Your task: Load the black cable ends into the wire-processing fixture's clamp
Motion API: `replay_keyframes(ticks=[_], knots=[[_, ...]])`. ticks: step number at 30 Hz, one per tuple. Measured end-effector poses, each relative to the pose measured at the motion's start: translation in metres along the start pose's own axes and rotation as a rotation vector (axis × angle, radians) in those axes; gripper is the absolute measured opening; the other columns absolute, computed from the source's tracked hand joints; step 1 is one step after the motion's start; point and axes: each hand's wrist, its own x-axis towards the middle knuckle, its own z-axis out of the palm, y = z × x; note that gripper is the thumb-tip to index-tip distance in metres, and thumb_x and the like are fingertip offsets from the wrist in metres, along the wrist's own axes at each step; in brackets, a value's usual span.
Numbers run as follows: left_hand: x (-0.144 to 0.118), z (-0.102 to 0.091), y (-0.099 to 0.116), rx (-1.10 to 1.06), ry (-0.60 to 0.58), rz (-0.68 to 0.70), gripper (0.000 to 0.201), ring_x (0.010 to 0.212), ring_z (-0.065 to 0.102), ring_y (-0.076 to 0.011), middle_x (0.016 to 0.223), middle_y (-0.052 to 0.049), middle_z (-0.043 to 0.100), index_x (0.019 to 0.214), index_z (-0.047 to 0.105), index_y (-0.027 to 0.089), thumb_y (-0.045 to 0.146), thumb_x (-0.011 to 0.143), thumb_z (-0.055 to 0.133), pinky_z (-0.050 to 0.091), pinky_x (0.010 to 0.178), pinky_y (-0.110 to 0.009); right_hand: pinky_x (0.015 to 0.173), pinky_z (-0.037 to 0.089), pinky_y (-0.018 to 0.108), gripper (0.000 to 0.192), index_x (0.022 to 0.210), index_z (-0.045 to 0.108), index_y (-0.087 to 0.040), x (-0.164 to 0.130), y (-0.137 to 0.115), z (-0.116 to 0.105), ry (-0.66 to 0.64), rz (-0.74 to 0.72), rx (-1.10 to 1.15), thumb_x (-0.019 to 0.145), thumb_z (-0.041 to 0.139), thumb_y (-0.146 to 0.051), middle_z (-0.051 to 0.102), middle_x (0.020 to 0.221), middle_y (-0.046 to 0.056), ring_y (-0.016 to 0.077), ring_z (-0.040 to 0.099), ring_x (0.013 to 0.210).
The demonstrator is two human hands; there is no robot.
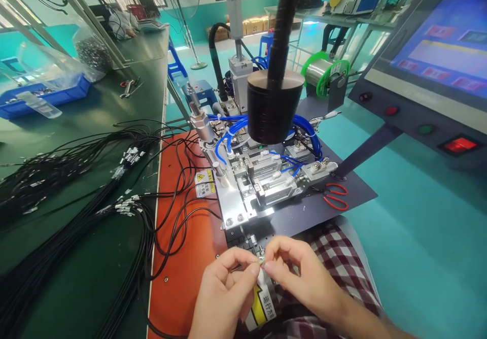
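Note:
At the near edge of the machine (247, 197), my left hand (228, 283) and my right hand (294, 268) meet fingertip to fingertip. Each is closed in a pinch on a small metallic piece (261, 261), which shows a trace of red near the right fingertips. The fingers cover most of it, so its exact kind cannot be told. Just beyond the fingertips lies the machine's narrow metal track (247, 240). Beneath my hands is a yellow and white label (262, 306) with printed characters.
Bundles of black cables (95, 202) with metal-tipped ends lie on the green table (129, 95) at left, some crossing the orange plate (182, 288). Red-handled cutters (337, 197) rest at right. A black lamp head (276, 105) hangs overhead; a control screen (437, 49) stands at right.

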Motion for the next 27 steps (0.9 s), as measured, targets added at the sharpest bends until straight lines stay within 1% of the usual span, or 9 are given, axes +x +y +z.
replay_keyframes(ticks=[4,8,12,15,20,22,25,27], knots=[[0.002,-0.001,-0.001,-0.024,-0.008,-0.006,0.031,0.033,0.024,-0.0030,0.036,0.010,0.037,0.073,0.057,0.017,0.045,0.071,0.072,0.016,0.038,-0.016,0.052,0.035,0.024,0.018,0.068,0.057,-0.017,-0.002,0.003,0.008,0.004,0.029,-0.041,0.080,0.060,-0.031,0.050,0.059,-0.003,0.0116,0.044,0.055],[0.002,-0.001,0.000,-0.009,0.008,-0.017,0.029,0.035,0.022,-0.0035,0.037,0.010,0.036,0.074,0.057,0.018,0.044,0.072,0.070,0.014,0.039,-0.017,0.052,0.035,0.024,0.017,0.076,0.057,-0.017,0.002,0.001,0.005,0.018,0.026,-0.024,0.081,0.059,-0.033,0.049,0.059,-0.004,0.0114,0.044,0.054],[0.000,-0.001,-0.001,0.007,0.013,-0.015,0.028,0.036,0.023,-0.0038,0.038,0.010,0.036,0.075,0.058,0.017,0.043,0.074,0.069,0.013,0.040,-0.018,0.050,0.034,0.023,0.018,0.073,0.055,-0.017,0.006,-0.010,0.001,0.016,0.019,-0.006,0.078,0.059,-0.034,0.046,0.057,-0.005,0.0104,0.041,0.052],[0.000,-0.001,-0.003,-0.021,-0.007,-0.003,0.028,0.035,0.024,-0.0032,0.041,0.011,0.035,0.075,0.058,0.017,0.043,0.074,0.069,0.015,0.040,-0.018,0.049,0.032,0.022,0.020,0.073,0.053,-0.017,0.005,-0.012,0.004,-0.001,0.050,0.045,0.077,0.060,-0.035,0.044,0.055,-0.006,0.0094,0.040,0.049],[0.001,-0.002,-0.005,-0.082,-0.023,0.018,0.026,0.036,0.024,-0.0025,0.043,0.010,0.040,0.077,0.058,0.018,0.041,0.076,0.068,0.016,0.042,-0.020,0.047,0.031,0.021,0.027,0.076,0.050,-0.018,0.001,-0.002,0.010,-0.037,0.093,0.176,0.080,0.060,-0.043,0.042,0.052,-0.008,0.0083,0.038,0.046],[0.001,-0.001,-0.005,-0.095,-0.027,0.018,0.025,0.036,0.025,-0.0025,0.044,0.010,0.041,0.079,0.058,0.018,0.040,0.077,0.068,0.016,0.042,-0.020,0.048,0.032,0.021,0.026,0.077,0.050,-0.018,-0.001,0.001,0.012,-0.014,0.072,0.162,0.082,0.059,-0.042,0.042,0.053,-0.008,0.0085,0.039,0.048],[0.000,0.000,-0.004,-0.111,-0.029,0.015,0.024,0.036,0.026,-0.0024,0.045,0.010,0.041,0.079,0.057,0.018,0.039,0.078,0.068,0.017,0.043,-0.019,0.050,0.034,0.021,0.023,0.076,0.052,-0.018,-0.003,0.002,0.012,0.035,0.003,0.081,0.085,0.058,-0.038,0.045,0.058,-0.006,0.0088,0.041,0.051],[-0.001,0.000,-0.004,-0.108,-0.021,0.010,0.024,0.036,0.026,-0.0025,0.045,0.010,0.040,0.079,0.057,0.018,0.039,0.077,0.069,0.017,0.042,-0.019,0.049,0.035,0.021,0.023,0.075,0.051,-0.018,-0.004,0.001,0.012,0.036,-0.001,0.080,0.086,0.057,-0.037,0.045,0.060,-0.006,0.0087,0.041,0.051]])
